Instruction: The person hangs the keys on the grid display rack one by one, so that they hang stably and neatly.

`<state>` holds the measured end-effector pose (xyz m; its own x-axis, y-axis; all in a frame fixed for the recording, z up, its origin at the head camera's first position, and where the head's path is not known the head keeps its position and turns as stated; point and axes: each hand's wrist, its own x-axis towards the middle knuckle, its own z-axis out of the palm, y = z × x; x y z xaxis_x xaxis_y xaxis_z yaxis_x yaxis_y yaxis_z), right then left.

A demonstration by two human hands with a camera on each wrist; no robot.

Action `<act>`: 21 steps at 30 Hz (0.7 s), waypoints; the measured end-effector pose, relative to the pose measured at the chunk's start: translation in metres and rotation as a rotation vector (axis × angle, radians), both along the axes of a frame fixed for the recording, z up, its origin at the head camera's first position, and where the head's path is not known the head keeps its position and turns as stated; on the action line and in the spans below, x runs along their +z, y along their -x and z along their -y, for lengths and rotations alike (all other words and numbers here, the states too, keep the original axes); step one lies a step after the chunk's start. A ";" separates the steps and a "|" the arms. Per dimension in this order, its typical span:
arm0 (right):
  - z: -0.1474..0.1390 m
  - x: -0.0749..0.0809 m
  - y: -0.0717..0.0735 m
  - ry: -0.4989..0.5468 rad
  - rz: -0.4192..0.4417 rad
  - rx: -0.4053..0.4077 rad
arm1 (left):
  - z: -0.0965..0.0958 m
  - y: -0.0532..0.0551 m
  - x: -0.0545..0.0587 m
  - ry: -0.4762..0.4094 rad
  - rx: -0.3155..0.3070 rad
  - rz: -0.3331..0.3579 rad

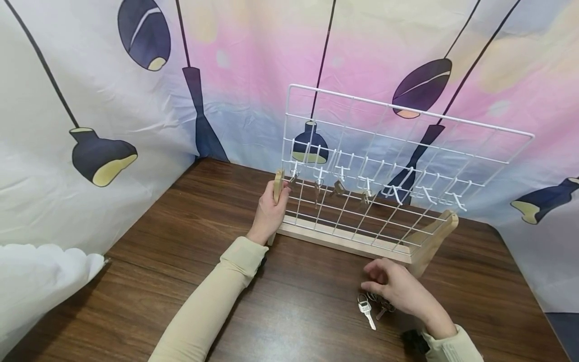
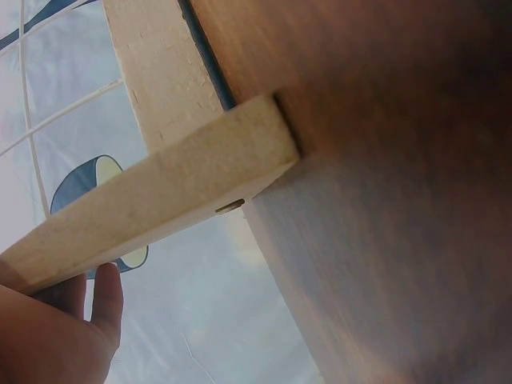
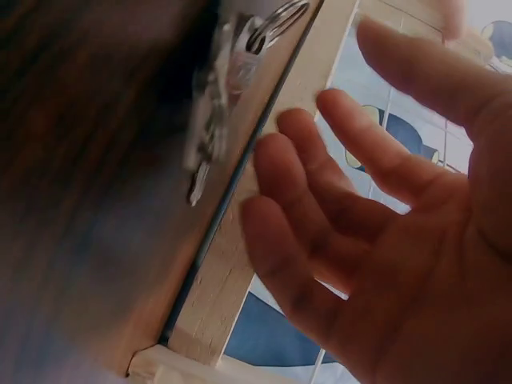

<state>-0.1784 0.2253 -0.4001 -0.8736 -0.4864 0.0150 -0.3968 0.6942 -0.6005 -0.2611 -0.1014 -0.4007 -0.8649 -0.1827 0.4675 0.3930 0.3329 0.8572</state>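
My left hand (image 1: 268,213) grips the left wooden side piece (image 1: 278,187) of a white wire grid rack (image 1: 344,238) on a wooden base. In the left wrist view, fingers (image 2: 106,302) show below that wooden piece (image 2: 168,188). Keys (image 1: 339,187) hang from several hooks on the rack's left side; three white hooks (image 1: 426,195) at the right hold nothing. My right hand (image 1: 402,289) hovers over a small group of keys with rings (image 1: 367,312) on the table. Its fingers are loosely bent and hold nothing in the right wrist view, where the keys (image 3: 212,112) lie apart from the fingertips.
The rack stands toward the back of the dark wood table (image 1: 289,311). A printed cloth with lamp shapes (image 1: 244,65) hangs behind it. White fabric (image 1: 45,281) bunches at the table's left edge. The right wooden side piece (image 1: 431,241) rises beyond my right hand.
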 end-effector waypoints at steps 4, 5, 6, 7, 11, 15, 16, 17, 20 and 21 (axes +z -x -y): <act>-0.003 -0.003 -0.002 -0.058 0.043 0.045 | 0.000 0.000 0.000 0.000 0.008 -0.005; -0.003 -0.003 -0.002 -0.065 0.054 0.051 | 0.000 0.000 0.000 -0.001 0.010 -0.006; -0.004 -0.004 -0.002 -0.071 0.060 0.058 | 0.000 0.000 0.000 -0.002 0.011 -0.005; -0.004 -0.004 -0.002 -0.076 0.063 0.063 | 0.000 0.000 0.000 -0.004 0.011 -0.004; -0.004 -0.004 -0.003 -0.078 0.053 0.080 | 0.000 0.000 0.001 -0.005 0.011 0.006; -0.003 -0.005 -0.004 -0.075 0.038 0.096 | 0.000 -0.001 0.001 -0.003 0.006 0.007; -0.003 -0.005 -0.004 -0.075 0.038 0.099 | 0.000 -0.001 0.001 -0.005 0.004 0.005; -0.003 -0.005 -0.005 -0.074 0.036 0.097 | 0.000 -0.001 0.001 -0.006 0.004 0.003; -0.003 -0.004 -0.005 -0.074 0.041 0.100 | 0.000 -0.001 0.002 -0.004 0.003 0.001; -0.004 -0.004 -0.005 -0.073 0.045 0.101 | 0.000 -0.001 0.002 -0.004 0.004 0.001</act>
<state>-0.1737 0.2290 -0.4036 -0.8192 -0.5701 -0.0620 -0.4406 0.6949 -0.5683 -0.2597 -0.1014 -0.3990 -0.8645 -0.1882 0.4661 0.3910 0.3310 0.8588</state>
